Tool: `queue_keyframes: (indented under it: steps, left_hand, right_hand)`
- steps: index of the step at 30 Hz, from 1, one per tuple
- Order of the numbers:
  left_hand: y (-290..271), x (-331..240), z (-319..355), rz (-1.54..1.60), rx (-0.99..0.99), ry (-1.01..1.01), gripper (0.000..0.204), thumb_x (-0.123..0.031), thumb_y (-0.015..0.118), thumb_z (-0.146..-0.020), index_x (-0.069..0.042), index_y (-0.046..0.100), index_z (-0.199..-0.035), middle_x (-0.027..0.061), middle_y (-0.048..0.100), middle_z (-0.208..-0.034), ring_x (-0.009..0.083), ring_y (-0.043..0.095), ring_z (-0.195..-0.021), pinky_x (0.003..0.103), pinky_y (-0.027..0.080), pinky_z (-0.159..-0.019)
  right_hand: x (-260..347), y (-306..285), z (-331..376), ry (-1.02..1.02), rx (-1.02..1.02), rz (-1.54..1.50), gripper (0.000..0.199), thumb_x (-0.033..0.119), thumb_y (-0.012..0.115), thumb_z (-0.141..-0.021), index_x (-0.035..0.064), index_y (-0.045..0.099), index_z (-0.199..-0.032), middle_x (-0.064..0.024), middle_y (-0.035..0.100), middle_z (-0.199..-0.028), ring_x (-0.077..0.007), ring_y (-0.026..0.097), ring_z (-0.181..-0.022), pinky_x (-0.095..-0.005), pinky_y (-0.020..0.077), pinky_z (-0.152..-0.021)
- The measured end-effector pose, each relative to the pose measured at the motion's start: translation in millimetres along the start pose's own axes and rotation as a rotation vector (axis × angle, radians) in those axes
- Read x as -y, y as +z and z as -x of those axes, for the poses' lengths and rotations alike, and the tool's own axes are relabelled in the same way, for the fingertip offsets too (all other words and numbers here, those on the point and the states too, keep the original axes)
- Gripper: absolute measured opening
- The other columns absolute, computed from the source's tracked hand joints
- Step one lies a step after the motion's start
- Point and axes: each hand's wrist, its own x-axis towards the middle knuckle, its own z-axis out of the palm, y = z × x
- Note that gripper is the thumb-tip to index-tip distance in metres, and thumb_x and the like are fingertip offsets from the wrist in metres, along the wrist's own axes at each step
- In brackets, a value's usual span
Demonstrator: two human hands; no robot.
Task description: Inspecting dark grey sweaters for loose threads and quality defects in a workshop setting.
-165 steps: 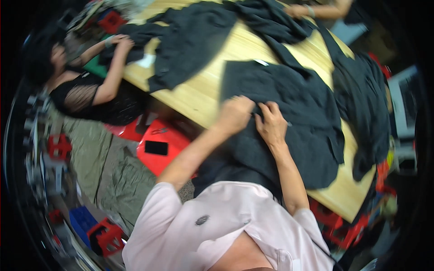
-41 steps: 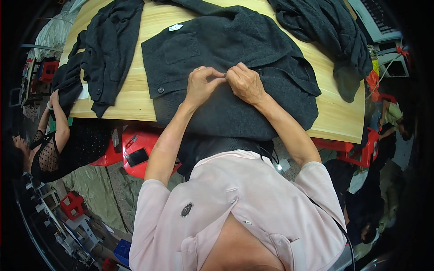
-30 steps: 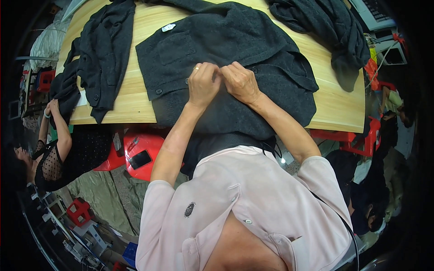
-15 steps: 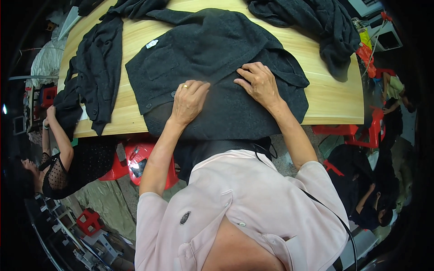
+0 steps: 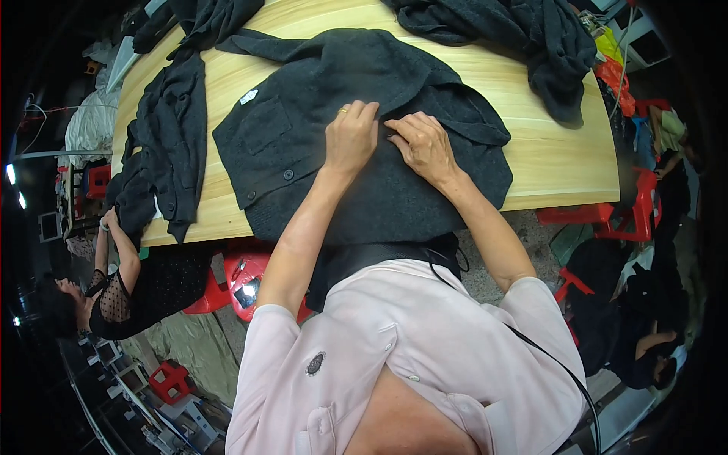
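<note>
A dark grey knitted cardigan [image 5: 303,136] lies spread on the wooden table in front of me, with a patch pocket, a small white tag at its left and dark buttons along its front edge. My left hand [image 5: 352,138], wearing a ring, pinches the cardigan's front edge near the middle. Close beside it on the right, my right hand [image 5: 425,148] has its thumb and fingers bent together on the same edge. What exactly lies between the fingertips is too small to make out.
More dark knitted garments lie on the table [image 5: 561,163] at the left [image 5: 178,136] and far right [image 5: 493,30]. A co-worker [image 5: 114,296] at the left handles one. Red stools [image 5: 246,284] stand below the table edge. Other people sit at the right.
My left hand has moved right and away from me, up beside my right hand. My right hand has shifted slightly left. The view has tilted a little.
</note>
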Motion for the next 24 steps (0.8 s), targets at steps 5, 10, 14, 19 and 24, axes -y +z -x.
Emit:
queue_keyframes:
  steps: [5, 10, 14, 19, 24]
  left_hand:
    - [12, -1, 5, 0.121, -0.070, -0.096, 0.010, -0.007, 0.082, -0.091, -0.006, 0.081, -0.101, 0.0115, 0.075, -0.098, 0.0327, 0.074, -0.096, 0.044, 0.060, -0.080]
    - [13, 0, 7, 0.542, 0.033, -0.336, 0.015, -0.010, 0.080, -0.097, 0.002, 0.080, -0.106, 0.0168, 0.080, -0.104, 0.0360, 0.076, -0.096, 0.043, 0.058, -0.089]
    - [9, 8, 5, 0.547, 0.149, -0.327, 0.017, -0.013, 0.076, -0.103, 0.001, 0.079, -0.112, 0.0166, 0.080, -0.101, 0.0316, 0.075, -0.092, 0.041, 0.057, -0.086]
    - [4, 17, 4, 0.488, 0.229, -0.192, 0.016, -0.014, 0.073, -0.105, -0.001, 0.079, -0.113, 0.0148, 0.079, -0.097, 0.0277, 0.072, -0.084, 0.041, 0.054, -0.087]
    - [-2, 17, 10, 0.660, 0.272, -0.219, 0.019, -0.015, 0.073, -0.106, -0.001, 0.079, -0.118, 0.0149, 0.079, -0.104, 0.0314, 0.074, -0.098, 0.042, 0.053, -0.096]
  right_hand:
    - [-9, -3, -5, -0.109, -0.016, 0.016, 0.010, 0.007, 0.079, -0.091, 0.0055, 0.077, -0.100, -0.0083, 0.073, -0.093, -0.0284, 0.073, -0.088, -0.0411, 0.0563, -0.080]
    - [-20, -1, -8, -0.293, -0.096, 0.091, 0.008, 0.005, 0.075, -0.091, 0.0051, 0.076, -0.099, -0.0067, 0.072, -0.091, -0.0224, 0.073, -0.076, -0.0347, 0.0558, -0.067]
    - [-16, -1, -7, -0.329, -0.113, 0.083, 0.008, 0.005, 0.075, -0.091, 0.0048, 0.075, -0.099, -0.0063, 0.073, -0.092, -0.0219, 0.074, -0.078, -0.0347, 0.0576, -0.069]
    - [-16, 2, -6, -0.370, -0.042, 0.118, 0.006, 0.005, 0.075, -0.092, 0.0042, 0.074, -0.098, -0.0073, 0.075, -0.099, -0.0215, 0.076, -0.081, -0.0336, 0.0586, -0.069]
    - [-10, -4, -9, -0.318, -0.008, 0.135, 0.006, 0.003, 0.075, -0.092, 0.0032, 0.071, -0.096, -0.0106, 0.076, -0.111, -0.0240, 0.078, -0.087, -0.0359, 0.0628, -0.072]
